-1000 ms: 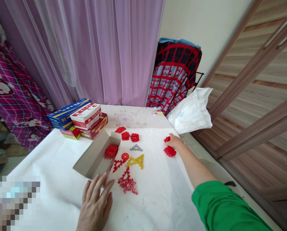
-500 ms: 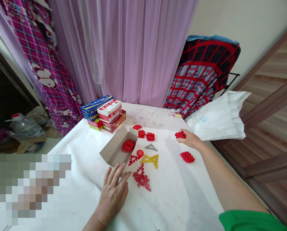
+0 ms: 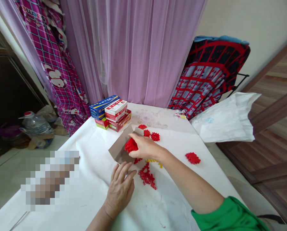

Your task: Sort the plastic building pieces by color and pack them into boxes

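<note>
My right hand point(image 3: 143, 147) is closed around red toothed gear pieces point(image 3: 131, 145), held over the inside of an open grey cardboard box point(image 3: 116, 150). Against the near edge of that box rests my left hand point(image 3: 121, 186), fingers stretched out and holding nothing. Just right of it lie red triangular toothed pieces point(image 3: 147, 176). A yellow toothed piece point(image 3: 155, 162) shows partly from under my right forearm. Behind the right hand are several red gears point(image 3: 155, 136). One more red gear stack point(image 3: 192, 158) lies to the right.
Stacked small cartons point(image 3: 111, 112) stand at the back left of the white-covered table point(image 3: 85, 179). A white bag point(image 3: 227, 118) is at the right edge, by a chair draped in red checked cloth point(image 3: 206, 77). A crumpled wrapper point(image 3: 180, 114) lies at the back.
My right hand has moved left from the table's right side to the box, carrying the red gear pieces from there. My left hand has stayed at the box edge. The view has shifted slightly.
</note>
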Motion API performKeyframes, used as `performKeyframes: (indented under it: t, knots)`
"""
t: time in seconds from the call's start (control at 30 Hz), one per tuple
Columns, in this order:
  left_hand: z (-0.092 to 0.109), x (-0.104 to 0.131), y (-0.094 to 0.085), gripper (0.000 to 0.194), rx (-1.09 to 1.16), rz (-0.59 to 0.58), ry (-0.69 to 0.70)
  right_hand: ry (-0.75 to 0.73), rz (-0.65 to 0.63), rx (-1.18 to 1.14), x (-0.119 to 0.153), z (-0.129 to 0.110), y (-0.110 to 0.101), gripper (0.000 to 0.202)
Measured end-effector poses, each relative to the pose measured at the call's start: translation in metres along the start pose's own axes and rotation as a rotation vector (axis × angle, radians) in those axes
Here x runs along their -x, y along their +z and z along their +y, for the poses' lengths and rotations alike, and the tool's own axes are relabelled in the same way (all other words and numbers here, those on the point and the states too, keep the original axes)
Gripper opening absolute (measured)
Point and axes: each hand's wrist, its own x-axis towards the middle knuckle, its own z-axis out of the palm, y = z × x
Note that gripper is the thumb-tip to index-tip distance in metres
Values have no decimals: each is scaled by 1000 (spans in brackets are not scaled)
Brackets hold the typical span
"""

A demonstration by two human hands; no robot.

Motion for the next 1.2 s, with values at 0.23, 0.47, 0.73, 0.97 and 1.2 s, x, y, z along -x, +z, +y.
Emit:
performKeyframes:
  t: [0.23, 0.47, 0.73, 0.97, 1.2]
  knots:
    - [2, -2, -2, 31, 38, -17, -24, 59, 70, 184, -11, 6, 10, 82]
    - [2, 0, -1, 31, 65, -16, -46, 138, 227, 41, 16, 40, 3, 51]
    - [0, -3, -3, 37, 20, -27, -7, 416, 293, 4, 85, 134, 10, 33]
    - [-2, -2, 1, 27, 74, 7, -3, 905, 284, 50, 166, 250, -5, 44]
    - [-4, -1, 5, 38, 33, -8, 21, 875, 166, 33, 170, 250, 35, 83]
